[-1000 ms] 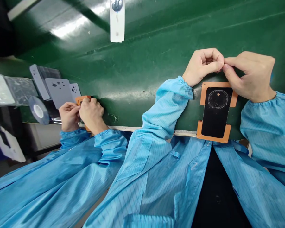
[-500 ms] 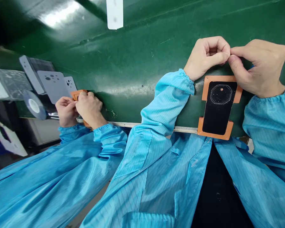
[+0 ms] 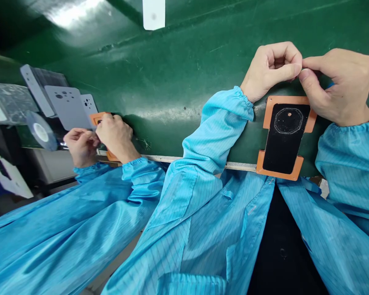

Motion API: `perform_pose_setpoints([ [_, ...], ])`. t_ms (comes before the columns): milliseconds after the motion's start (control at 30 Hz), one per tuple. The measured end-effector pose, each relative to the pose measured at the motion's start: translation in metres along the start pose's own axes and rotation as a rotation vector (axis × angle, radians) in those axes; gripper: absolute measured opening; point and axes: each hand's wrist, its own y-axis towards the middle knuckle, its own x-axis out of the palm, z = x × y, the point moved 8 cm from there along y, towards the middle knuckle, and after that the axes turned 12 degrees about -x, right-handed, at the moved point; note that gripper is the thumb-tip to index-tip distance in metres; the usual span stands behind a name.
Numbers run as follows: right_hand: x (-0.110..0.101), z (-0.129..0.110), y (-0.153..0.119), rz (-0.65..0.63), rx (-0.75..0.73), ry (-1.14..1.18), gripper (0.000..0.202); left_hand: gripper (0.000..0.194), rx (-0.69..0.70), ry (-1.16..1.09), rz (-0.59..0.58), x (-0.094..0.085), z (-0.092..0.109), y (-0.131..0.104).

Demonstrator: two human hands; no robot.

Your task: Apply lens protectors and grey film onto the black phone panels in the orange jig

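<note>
Above the green table, my left hand (image 3: pixel 275 70) is closed, thumb and curled forefinger pinched together. The fingertips of my right hand (image 3: pixel 340 84) meet it, also in a pinch. Whatever lies between the fingertips is too small or hidden to make out. Just below the hands, at the table's front edge, lies an orange fixture plate (image 3: pixel 263 163) with notched sides. A black phone-shaped panel (image 3: pixel 282 149) rests on it, marked with a pale octagonal outline and a small hole near its top. My right hand overlaps the fixture's upper right corner.
At left, a co-worker's hands (image 3: pixel 115 135) work over another orange fixture (image 3: pixel 99 118). Beyond them are grey-white plates with holes (image 3: pixel 64 108), a roll of tape (image 3: pixel 41 130) and a plastic-wrapped stack (image 3: pixel 10 102). A white strip (image 3: pixel 154 14) lies at the table's far side.
My hands keep the same fingertip-to-fingertip pinch, with the view shifted slightly. The co-worker's left hand has moved a little left, away from their right hand.
</note>
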Motion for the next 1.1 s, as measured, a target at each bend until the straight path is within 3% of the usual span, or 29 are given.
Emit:
perform_pose_setpoints([
  [200,-0.003,-0.002,0.000,0.024,-0.030,0.042,0.032,0.052,0.043,-0.022,-0.004,-0.001,0.010,-0.005],
  [367,0.000,0.004,-0.003,-0.032,0.080,0.081,0.038,0.034,0.143,-0.351,-0.098,0.003,0.017,-0.006],
  [433,0.002,0.008,-0.005,-0.064,0.137,0.093,0.037,0.037,0.158,-0.452,-0.111,0.004,0.017,-0.004],
  [500,0.004,0.011,-0.006,-0.083,0.162,0.101,0.035,0.054,0.209,-0.359,-0.111,0.006,0.024,-0.004],
  [567,0.006,0.012,-0.007,-0.098,0.173,0.111,0.035,0.072,0.290,-0.073,-0.150,0.014,0.038,-0.009],
  [633,0.007,0.015,-0.008,-0.100,0.196,0.124,0.033,0.081,0.344,0.224,-0.338,0.032,0.047,-0.019],
  [700,0.007,0.017,-0.010,-0.095,0.215,0.134,0.031,0.085,0.340,0.321,-0.486,0.042,0.048,-0.026],
  [733,0.007,0.018,-0.011,-0.093,0.217,0.135,0.030,0.086,0.313,0.278,-0.488,0.041,0.047,-0.025],
  [867,0.006,0.014,-0.011,-0.099,0.184,0.137,0.034,0.075,0.155,-0.220,-0.240,0.017,0.027,-0.002],
  [967,0.005,0.011,-0.010,-0.089,0.169,0.171,0.039,0.049,0.040,-0.520,-0.243,0.014,0.010,0.005],
  [1033,0.003,0.009,-0.009,-0.067,0.159,0.200,0.040,0.045,-0.003,-0.577,-0.247,0.013,0.008,0.003],
  [1100,-0.001,0.008,-0.008,-0.021,0.153,0.206,0.040,0.053,-0.021,-0.529,-0.239,0.012,0.011,-0.001],
])
